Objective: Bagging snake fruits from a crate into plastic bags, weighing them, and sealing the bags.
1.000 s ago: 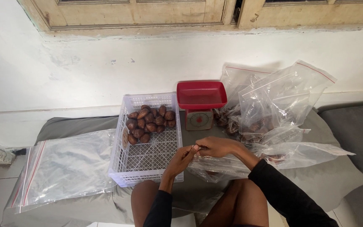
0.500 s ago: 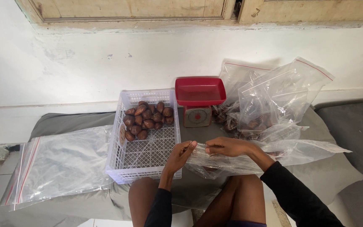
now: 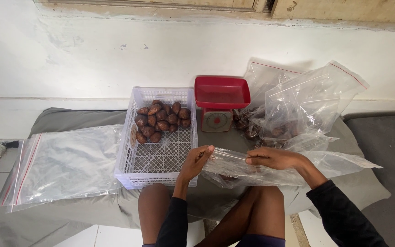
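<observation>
Left hand [image 3: 196, 161]: lower centre of the frame, fingers pinched shut on the near end of the clear plastic bag [image 3: 252, 167], thumb against fingertips at its top edge.
Right hand [image 3: 276, 158]: just right of centre, fingers curled down and closed on the same top edge further along; the two grips were well apart, which kept the edge stretched taut between them.
Clear plastic bag: lay across the person's lap at lower centre, mostly flat, its far end trailing toward the right of the frame. Contents, if any, could not be told.
White crate [image 3: 157, 137]: left of centre, touching the left hand's side of the bag; lattice walls and floor allowed the contents to be seen.
Brown fruit [image 3: 160, 121]: heaped at the crate's far end, against the back wall, leaving the near half of the crate bare.
Kitchen scale [image 3: 220, 103]: red tray on a pale body, upper centre, just beside the crate, within reach of both hands.
Filled bags [image 3: 298, 105]: upper right, leaning against the wall, clear with red-striped closures; dark fruit showed at their bottoms.
Flat bags [image 3: 65, 162]: left of the frame, laid flat beside the crate.
Grey cushion [image 3: 69, 120]: carried all items, set on the floor against the white wall.
</observation>
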